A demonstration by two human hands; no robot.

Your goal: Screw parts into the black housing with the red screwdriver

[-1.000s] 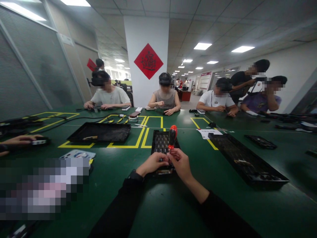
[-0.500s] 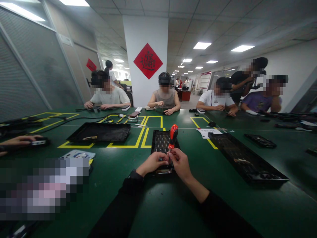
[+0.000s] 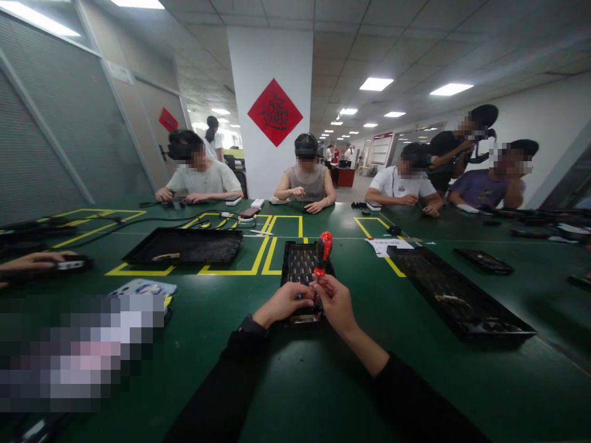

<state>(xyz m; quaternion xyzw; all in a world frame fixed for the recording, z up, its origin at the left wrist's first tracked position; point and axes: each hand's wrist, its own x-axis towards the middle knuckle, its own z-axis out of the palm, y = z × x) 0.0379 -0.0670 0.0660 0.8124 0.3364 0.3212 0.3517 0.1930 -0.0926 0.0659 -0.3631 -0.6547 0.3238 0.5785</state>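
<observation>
Right hand [image 3: 338, 303] has thumb and fingers pinched around the screwdriver [image 3: 324, 249], just under its red-and-black handle, which points up and leans a touch right. Left hand [image 3: 284, 301] has its fingertips bunched almost together right by the shaft, but honestly can't tell what they've got. All that's over the near end of a small black tray [image 3: 285, 261] on the green table [image 3: 300, 387], between two bigger black trays [image 3: 207, 244].
</observation>
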